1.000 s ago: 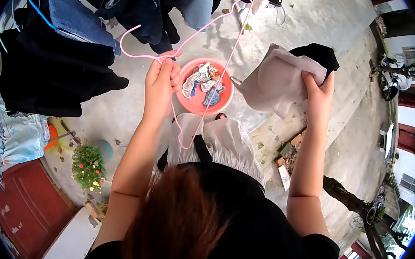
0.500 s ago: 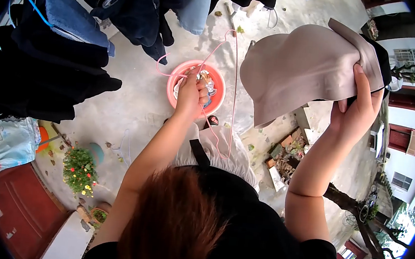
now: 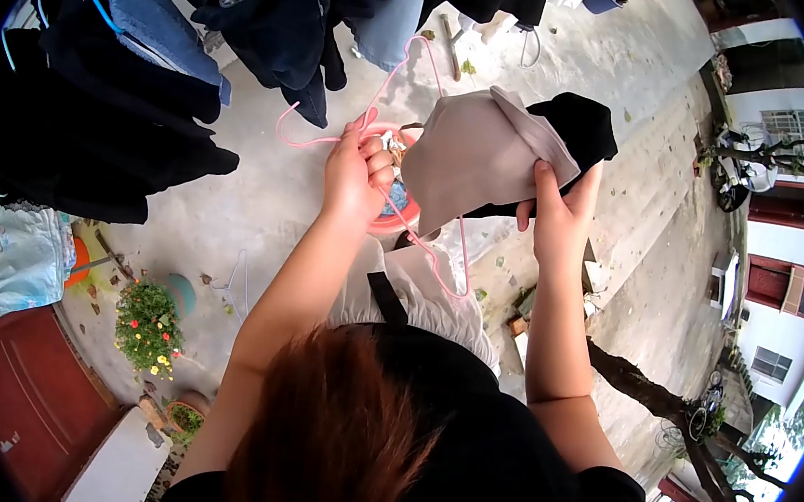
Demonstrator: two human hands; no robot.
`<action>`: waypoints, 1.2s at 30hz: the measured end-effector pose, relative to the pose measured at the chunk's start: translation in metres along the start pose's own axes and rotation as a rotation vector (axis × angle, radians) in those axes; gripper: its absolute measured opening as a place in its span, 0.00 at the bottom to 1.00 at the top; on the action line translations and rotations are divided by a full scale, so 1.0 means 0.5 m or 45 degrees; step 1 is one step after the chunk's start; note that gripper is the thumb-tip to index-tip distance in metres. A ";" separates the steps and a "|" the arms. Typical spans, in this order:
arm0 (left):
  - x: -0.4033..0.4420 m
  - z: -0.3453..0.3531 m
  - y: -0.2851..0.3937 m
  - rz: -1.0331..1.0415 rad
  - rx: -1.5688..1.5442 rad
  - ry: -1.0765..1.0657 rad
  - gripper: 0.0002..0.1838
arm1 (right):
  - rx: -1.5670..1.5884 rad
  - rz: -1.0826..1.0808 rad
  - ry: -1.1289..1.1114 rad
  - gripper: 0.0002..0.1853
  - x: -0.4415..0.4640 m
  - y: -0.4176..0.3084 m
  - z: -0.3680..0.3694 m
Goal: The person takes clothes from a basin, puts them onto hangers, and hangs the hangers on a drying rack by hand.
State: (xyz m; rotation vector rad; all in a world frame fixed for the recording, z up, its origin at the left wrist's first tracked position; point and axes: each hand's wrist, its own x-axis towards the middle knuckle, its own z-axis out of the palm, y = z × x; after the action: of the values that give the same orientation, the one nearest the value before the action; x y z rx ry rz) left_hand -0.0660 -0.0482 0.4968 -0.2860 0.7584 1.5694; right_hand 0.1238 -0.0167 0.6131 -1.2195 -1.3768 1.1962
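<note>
My left hand point(image 3: 356, 171) is closed around a pink wire hanger point(image 3: 465, 267), with the hook sticking out to the left. My right hand point(image 3: 563, 208) grips a beige garment point(image 3: 474, 152) with smooth, rounded cup-like shapes, thumb on top near its right edge. A black part point(image 3: 578, 128) shows behind the beige cloth, beyond my right fingers. The garment covers some of the hanger's right side; whether the two touch I cannot tell. Below my left hand, a pink basin point(image 3: 388, 224) with laundry in it stands on the ground, partly hidden by hand and garment.
Dark trousers and jeans point(image 3: 269, 20) hang at the upper left, beside black clothes point(image 3: 93, 144). A flowering plant point(image 3: 146, 315) and a loose hanger point(image 3: 240, 284) are at lower left. Rubble point(image 3: 519, 325) and a tree trunk point(image 3: 641, 385) are on the right.
My right hand has brought the garment left and inward, over the hanger's right side and part of the basin. My left hand keeps its hold; the hanger has tilted slightly.
</note>
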 end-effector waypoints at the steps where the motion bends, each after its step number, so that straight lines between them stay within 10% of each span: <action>1: 0.001 0.001 0.008 0.069 0.001 -0.018 0.16 | -0.005 -0.030 0.005 0.30 -0.009 0.001 -0.003; 16: -0.046 0.028 0.115 0.284 -0.062 -0.049 0.16 | -0.032 0.135 -0.014 0.29 -0.114 0.059 -0.089; 36: -0.108 0.109 0.042 0.237 1.293 -0.387 0.20 | 0.023 -0.303 -0.150 0.13 -0.001 -0.018 -0.298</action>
State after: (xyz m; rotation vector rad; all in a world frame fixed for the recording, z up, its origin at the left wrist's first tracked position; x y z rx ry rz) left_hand -0.0637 -0.0571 0.5757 0.7636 1.2472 1.1707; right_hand 0.2704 -0.0040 0.6387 -0.9546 -1.5469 1.1237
